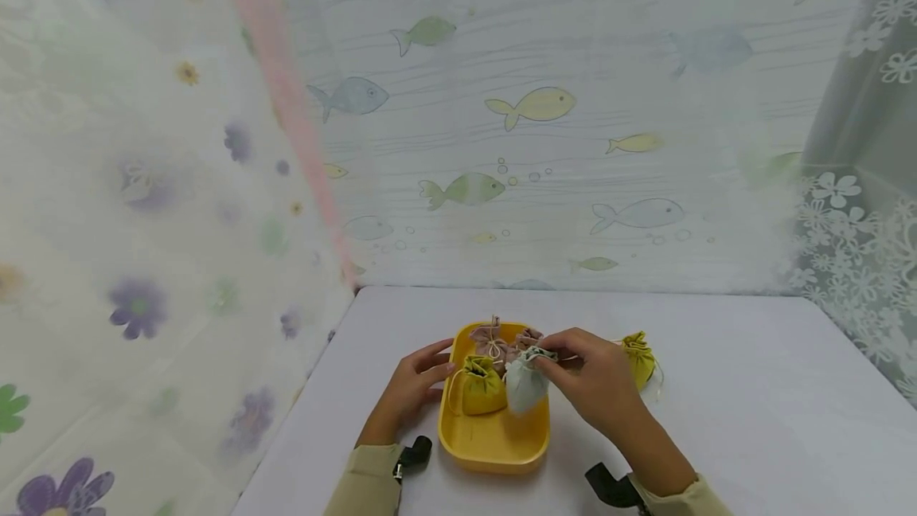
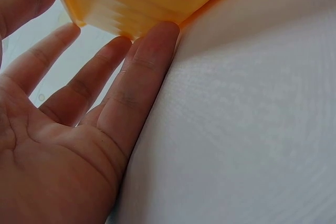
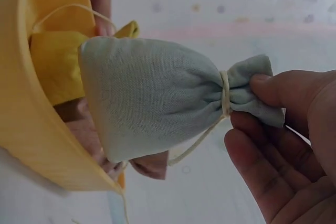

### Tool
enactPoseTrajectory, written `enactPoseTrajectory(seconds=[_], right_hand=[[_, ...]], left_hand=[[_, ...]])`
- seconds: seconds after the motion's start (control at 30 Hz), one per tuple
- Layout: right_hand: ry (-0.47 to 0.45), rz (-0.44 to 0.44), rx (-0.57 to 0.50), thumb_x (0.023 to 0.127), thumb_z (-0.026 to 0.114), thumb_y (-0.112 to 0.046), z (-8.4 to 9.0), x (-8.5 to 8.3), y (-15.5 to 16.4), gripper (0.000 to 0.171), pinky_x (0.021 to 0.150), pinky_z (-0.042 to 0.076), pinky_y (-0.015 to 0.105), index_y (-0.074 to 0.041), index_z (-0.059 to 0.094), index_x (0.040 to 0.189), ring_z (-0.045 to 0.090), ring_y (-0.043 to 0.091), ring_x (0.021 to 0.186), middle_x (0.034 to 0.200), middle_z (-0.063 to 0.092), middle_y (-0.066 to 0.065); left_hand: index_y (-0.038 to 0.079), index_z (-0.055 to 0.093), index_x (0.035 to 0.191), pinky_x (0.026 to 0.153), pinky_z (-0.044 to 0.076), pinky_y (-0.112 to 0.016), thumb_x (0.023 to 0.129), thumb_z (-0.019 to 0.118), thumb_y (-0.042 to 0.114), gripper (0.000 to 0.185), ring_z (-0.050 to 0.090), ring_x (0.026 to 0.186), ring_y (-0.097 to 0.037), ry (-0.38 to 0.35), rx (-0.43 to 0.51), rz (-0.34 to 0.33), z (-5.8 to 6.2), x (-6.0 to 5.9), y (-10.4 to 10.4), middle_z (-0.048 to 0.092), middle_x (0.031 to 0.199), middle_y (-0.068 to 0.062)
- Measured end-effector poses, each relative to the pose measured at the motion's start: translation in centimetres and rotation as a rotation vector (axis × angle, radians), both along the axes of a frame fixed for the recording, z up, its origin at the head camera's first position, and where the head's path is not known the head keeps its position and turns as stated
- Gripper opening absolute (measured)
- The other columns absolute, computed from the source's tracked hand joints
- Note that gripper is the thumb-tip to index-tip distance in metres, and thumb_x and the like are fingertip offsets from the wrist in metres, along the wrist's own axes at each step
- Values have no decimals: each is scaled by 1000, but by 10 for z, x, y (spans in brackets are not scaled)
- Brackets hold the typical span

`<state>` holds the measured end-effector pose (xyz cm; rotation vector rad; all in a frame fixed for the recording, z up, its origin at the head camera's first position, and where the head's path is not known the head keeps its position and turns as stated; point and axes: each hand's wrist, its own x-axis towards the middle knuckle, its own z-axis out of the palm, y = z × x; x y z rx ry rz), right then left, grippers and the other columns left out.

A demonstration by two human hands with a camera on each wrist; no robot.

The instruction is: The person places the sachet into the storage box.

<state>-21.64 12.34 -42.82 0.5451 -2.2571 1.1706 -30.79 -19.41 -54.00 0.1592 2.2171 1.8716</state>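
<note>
My right hand (image 1: 595,377) pinches the gathered neck of a pale grey-green drawstring pouch (image 3: 152,95), which hangs over the right side of a yellow plastic tray (image 1: 494,456). Inside the tray sit a mustard-yellow pouch (image 1: 481,390) at the left and a mauve pouch (image 1: 489,338) toward the far end. Another mauve pouch (image 1: 528,336) lies beside it, partly hidden by the pale one. With fairly straight fingers, my left hand (image 1: 415,385) touches the tray's left wall; in the left wrist view the fingertips (image 2: 161,38) rest against its outside.
A second mustard-yellow pouch (image 1: 637,358) lies on the white table (image 1: 752,404), right of the tray and partly behind my right hand. Fish-printed sheeting (image 1: 544,205) rises behind the table. Flower-printed sheeting (image 1: 179,261) hangs at the left.
</note>
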Motion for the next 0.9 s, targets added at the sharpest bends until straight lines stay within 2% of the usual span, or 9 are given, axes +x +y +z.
enactPoseTrajectory(seconds=[0.27,0.5,0.73,0.9], right_hand=[[-12,-13,38,83,88,-11,-8,-4,-3,21,68,61,18,-21,77,97,67,0,79,93,73,-13],[-118,-17,67,86,86,-16,-18,-9,-6,18,70,59,14,-24,76,98,68,-1,81,93,71,-15],[-124,-17,75,84,88,-17,-31,-13,-9,19,67,58,13,-23,76,97,70,-1,78,91,71,-14],[-168,-29,101,85,87,-20,-36,-16,-9,17,68,57,13,-25,76,97,68,-1,78,89,70,-15]], left_hand=[[32,56,148,91,63,-41,88,79,51,67,64,126,-25,-5,12,-3,1,0,0,57,150,-13],[32,56,149,91,63,-41,88,79,52,68,64,127,-26,2,6,-1,3,1,1,57,149,-13],[32,56,149,91,63,-40,88,79,52,69,64,126,-26,4,-6,5,6,4,2,58,149,-13],[31,55,149,91,63,-40,89,78,51,67,63,127,-27,13,-16,0,7,5,2,57,149,-13]])
